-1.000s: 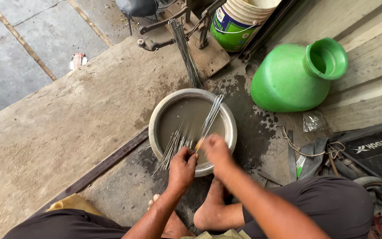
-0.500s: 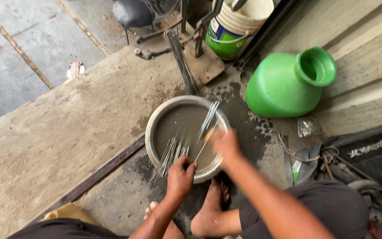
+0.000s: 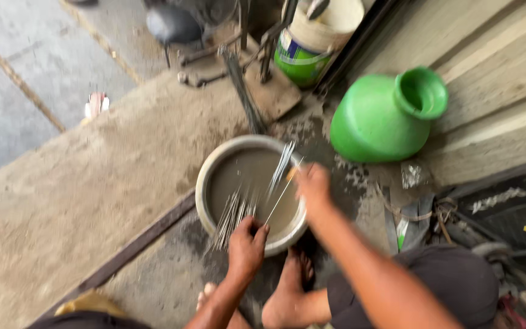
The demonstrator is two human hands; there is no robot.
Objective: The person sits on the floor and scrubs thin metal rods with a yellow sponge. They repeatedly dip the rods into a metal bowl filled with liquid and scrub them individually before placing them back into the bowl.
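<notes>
A round metal basin [image 3: 214, 170] of murky grey water sits on the ground in front of my bare feet. Several thin metal rods [image 3: 234, 214] lie fanned in it, and another bunch [image 3: 281, 163] leans on its far rim. My left hand [image 3: 246, 242] is at the near rim, pinching the end of one thin rod [image 3: 277, 201]. My right hand [image 3: 313, 186] is over the right rim and holds the far end of that same rod. The picture is blurred by motion.
A green plastic water pot [image 3: 385, 116] stands to the right of the basin. Behind are a paint bucket [image 3: 312, 45], a metal stand with tools [image 3: 248, 79] and a dark seat [image 3: 171, 24]. A concrete slab [image 3: 80, 189] lies left, and a dark bag [image 3: 494, 201] right.
My right hand has moved from the middle of the basin out to its right rim. The hands, close together before, are now apart with a rod stretched between them. The view shifted.
</notes>
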